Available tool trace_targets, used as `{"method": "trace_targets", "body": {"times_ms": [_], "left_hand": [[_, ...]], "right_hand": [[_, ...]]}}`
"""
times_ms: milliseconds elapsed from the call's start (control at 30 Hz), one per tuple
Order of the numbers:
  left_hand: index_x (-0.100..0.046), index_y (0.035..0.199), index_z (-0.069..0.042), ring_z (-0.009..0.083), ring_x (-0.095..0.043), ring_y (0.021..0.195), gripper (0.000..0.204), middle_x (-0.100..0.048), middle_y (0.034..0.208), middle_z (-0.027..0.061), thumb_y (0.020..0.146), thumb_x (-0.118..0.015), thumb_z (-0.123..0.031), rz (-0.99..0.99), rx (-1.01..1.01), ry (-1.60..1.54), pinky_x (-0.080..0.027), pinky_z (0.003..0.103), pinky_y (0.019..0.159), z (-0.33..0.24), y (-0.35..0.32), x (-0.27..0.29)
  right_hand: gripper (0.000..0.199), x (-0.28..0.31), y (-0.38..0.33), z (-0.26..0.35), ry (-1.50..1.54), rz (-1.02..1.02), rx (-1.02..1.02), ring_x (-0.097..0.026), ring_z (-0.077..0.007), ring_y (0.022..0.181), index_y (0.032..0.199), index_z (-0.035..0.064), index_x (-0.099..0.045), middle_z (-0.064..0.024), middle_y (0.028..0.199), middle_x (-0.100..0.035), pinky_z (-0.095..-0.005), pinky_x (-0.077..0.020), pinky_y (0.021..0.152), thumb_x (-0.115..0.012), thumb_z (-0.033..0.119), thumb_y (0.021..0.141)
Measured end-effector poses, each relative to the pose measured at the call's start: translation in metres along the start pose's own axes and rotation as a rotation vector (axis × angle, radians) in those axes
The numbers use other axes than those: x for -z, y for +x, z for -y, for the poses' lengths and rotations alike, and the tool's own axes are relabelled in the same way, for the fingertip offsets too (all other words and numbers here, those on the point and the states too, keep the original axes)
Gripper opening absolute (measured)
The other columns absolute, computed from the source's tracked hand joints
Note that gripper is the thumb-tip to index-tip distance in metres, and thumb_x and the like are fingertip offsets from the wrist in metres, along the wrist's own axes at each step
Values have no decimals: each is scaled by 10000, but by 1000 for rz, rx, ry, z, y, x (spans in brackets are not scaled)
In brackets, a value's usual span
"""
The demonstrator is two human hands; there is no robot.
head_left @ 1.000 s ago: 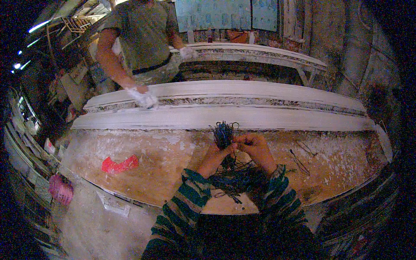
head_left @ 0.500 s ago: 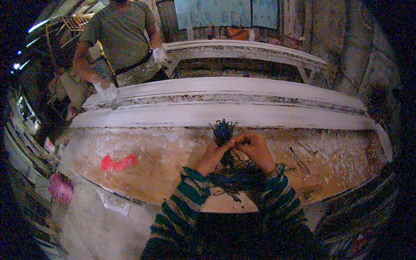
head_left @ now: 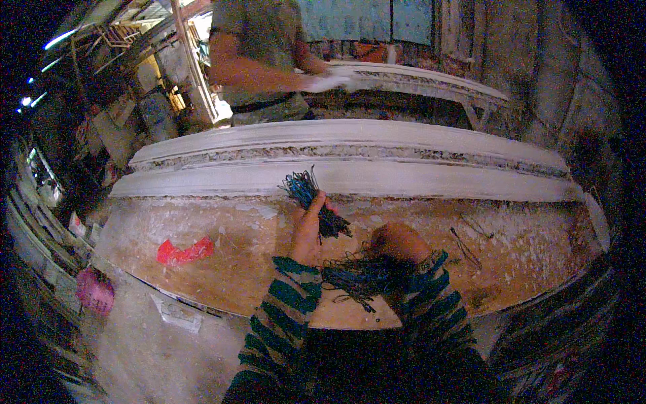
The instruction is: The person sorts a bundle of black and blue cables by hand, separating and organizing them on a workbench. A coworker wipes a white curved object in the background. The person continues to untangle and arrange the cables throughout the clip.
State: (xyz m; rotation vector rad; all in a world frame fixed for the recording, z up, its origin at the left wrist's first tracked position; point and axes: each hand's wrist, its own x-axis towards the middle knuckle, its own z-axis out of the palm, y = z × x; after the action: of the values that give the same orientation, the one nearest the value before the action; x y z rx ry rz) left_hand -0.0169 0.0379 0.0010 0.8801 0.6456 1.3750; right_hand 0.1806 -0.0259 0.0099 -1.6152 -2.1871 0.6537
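Held in the left hand point(head_left: 307, 230), at the centre of the clock: a bundle of thin dark strands point(head_left: 300, 186), blue-tinged and splayed at the upper end, tilted from 11 o'clock down toward 5. Gripped closely around the middle, with the thumb across the strands. At 4 o'clock, bent low over the loose pile point(head_left: 360, 275), the right hand point(head_left: 400, 240), blurred and dark; impossible to tell whether closed on any strand or merely touching. At 5 o'clock from the bundle, the pile itself, tangled and spread over the near edge of the worn board point(head_left: 266, 289), partly hidden beside the right sleeve point(head_left: 431, 286). By the look of it, partway along: one portion gathered and roughly aligned in the left hand, a good share left unsorted in the pile. Also lying apart, between 3 and 4 o'clock, a few stray strands point(head_left: 465, 249). Near 8 o'clock, flat on the board, a red piece point(head_left: 185, 251). Across 12 o'clock, beyond the bare wood, a long white moulding point(head_left: 404, 179). Further out at 11, a co-worker point(head_left: 259, 67), with whitened hands point(head_left: 328, 82) near a second white length point(head_left: 424, 79).
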Motion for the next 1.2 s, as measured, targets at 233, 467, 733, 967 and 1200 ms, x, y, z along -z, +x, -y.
{"method": "trace_targets", "body": {"times_ms": [233, 467, 733, 967, 1200], "left_hand": [[-560, 823, -96, 110, -526, 648, 244, -546, 692, 1, 825, -648, -324, 17, 15, 295, -418, 252, 576, 4, -4, 8], [-596, 953, -96, 105, -527, 721, 269, -598, 820, -5, 783, -697, -279, 248, 29, 537, -419, 258, 636, 17, -10, -1], [-572, 1056, -74, 144, -560, 766, 372, -609, 957, 19, 746, -720, -217, 554, 5, 440, -469, 297, 701, 14, -24, -12], [-530, 1022, -82, 125, -548, 691, 349, -574, 846, 2, 756, -708, -222, 302, -59, 459, -461, 265, 593, 23, -14, -5], [-522, 943, -95, 115, -524, 616, 220, -550, 742, 5, 810, -660, -204, 186, 317, 131, -454, 251, 548, 7, -21, -4]], "right_hand": [[184, -3, 11, -14, 21, -143, 11, -616, -239, 668, 810, 61, -664, -113, 737, -650, -354, -488, 651, -675, 217, 715], [109, 5, 15, -13, 515, -385, 124, -582, -132, 735, 795, 28, -618, -46, 776, -641, -288, -476, 672, -636, 135, 810], [58, -1, 15, 1, 819, -340, 200, -588, -125, 776, 824, 36, -587, -46, 805, -629, -276, -474, 726, -626, 79, 820], [102, 8, 3, 36, 894, -583, 161, -556, -116, 770, 873, 48, -576, -30, 831, -594, -275, -461, 706, -623, 132, 840], [212, 41, -90, 101, 533, -593, 1078, -494, -147, 607, 750, 110, -547, -14, 652, -528, -299, -369, 543, -684, 270, 779]]}}
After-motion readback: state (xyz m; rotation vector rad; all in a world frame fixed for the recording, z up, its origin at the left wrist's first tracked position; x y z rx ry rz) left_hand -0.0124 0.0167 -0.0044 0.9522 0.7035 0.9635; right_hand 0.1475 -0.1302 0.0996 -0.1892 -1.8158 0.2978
